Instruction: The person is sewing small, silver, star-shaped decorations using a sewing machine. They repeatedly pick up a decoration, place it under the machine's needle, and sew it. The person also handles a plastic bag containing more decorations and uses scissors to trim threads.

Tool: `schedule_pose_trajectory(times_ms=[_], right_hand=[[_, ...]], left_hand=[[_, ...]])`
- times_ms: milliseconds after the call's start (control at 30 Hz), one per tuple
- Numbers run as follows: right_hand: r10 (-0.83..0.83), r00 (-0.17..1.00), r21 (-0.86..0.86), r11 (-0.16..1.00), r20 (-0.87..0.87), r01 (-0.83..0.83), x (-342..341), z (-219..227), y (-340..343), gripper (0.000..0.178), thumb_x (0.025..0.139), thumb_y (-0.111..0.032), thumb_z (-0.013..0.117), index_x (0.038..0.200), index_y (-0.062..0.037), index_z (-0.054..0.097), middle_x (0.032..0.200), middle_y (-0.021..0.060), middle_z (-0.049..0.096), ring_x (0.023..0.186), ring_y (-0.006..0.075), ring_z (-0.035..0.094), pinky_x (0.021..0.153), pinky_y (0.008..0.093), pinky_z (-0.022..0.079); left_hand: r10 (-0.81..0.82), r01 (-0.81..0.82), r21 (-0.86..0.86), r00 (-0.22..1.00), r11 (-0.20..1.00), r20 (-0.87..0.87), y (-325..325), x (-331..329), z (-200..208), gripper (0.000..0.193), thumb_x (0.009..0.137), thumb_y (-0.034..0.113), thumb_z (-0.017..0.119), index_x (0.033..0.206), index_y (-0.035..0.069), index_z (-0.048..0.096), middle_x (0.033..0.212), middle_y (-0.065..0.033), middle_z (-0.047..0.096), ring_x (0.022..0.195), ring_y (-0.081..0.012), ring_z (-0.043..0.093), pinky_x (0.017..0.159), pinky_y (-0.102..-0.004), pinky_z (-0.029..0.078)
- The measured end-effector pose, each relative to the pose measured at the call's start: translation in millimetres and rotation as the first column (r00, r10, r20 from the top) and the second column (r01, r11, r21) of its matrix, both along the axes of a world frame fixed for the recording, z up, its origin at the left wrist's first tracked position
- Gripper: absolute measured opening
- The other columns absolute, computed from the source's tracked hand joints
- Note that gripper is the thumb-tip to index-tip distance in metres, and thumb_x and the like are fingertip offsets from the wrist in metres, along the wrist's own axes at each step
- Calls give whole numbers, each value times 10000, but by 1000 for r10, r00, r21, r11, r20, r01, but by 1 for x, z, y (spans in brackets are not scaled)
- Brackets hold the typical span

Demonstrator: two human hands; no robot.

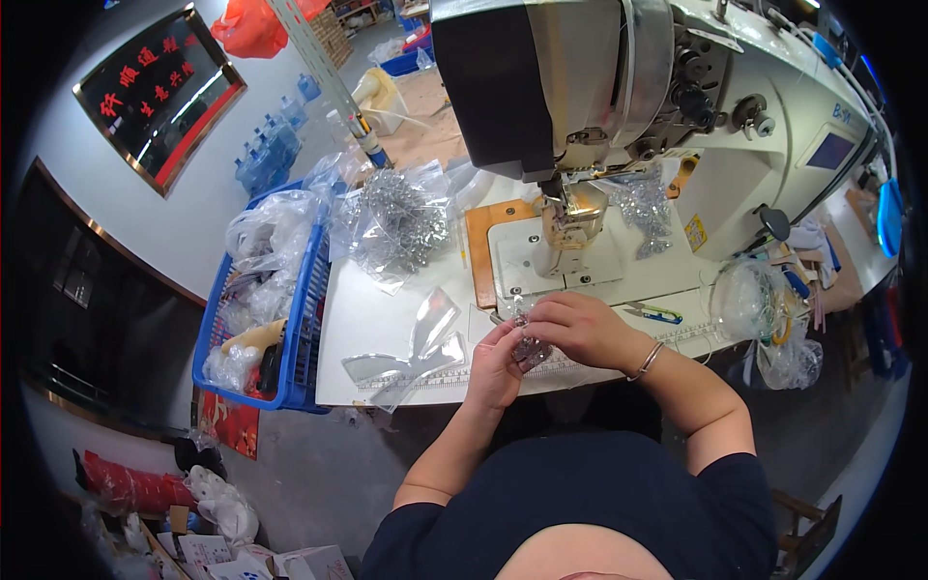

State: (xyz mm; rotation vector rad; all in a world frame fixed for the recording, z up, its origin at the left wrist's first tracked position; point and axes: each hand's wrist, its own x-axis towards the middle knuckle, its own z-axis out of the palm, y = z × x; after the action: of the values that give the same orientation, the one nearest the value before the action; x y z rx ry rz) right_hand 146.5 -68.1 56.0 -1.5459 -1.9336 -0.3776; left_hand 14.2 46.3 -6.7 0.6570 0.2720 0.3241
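Left hand and right hand: closed, fingertips together, both gripping one small shiny piece. The piece sits between the hands, at the near edge of the bench. Clear sheet pieces: left of the hands. Snips: right of the right hand. Sewing machine: beyond both.

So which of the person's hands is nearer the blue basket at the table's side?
Left. The left hand is to the right of the basket; the right hand is also right of it, but farther away.
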Motion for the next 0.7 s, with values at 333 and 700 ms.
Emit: schedule_pose_trajectory(times_ms=[333, 700], right_hand=[[27, 999, -22, 999, -37, -28, 1, -1, 5, 141, 687, -64, 584, 826, -67, 557, 866, 38, 570, 846, 213, 569, 703, 312, 488], [16, 1000, 42, 999, 21, -17, -4, 5, 0, 176, 674, -76, 596, 848, -86, 570, 893, 31, 572, 876, 210, 584, 728, 318, 499]], left_hand=[[35, -34, 10, 999, 999, -36, -1, 0, -7, 208, 897, 88, 527, 1092, 19, 549, 965, -71, 625, 826, -145, 635, 708, -295, 555], [72, -88, 170, 992, 981, 102, -4, -6, -10, 281, 897, 47, 490, 1164, -38, 500, 1061, -124, 590, 933, -197, 612, 802, -339, 532]])
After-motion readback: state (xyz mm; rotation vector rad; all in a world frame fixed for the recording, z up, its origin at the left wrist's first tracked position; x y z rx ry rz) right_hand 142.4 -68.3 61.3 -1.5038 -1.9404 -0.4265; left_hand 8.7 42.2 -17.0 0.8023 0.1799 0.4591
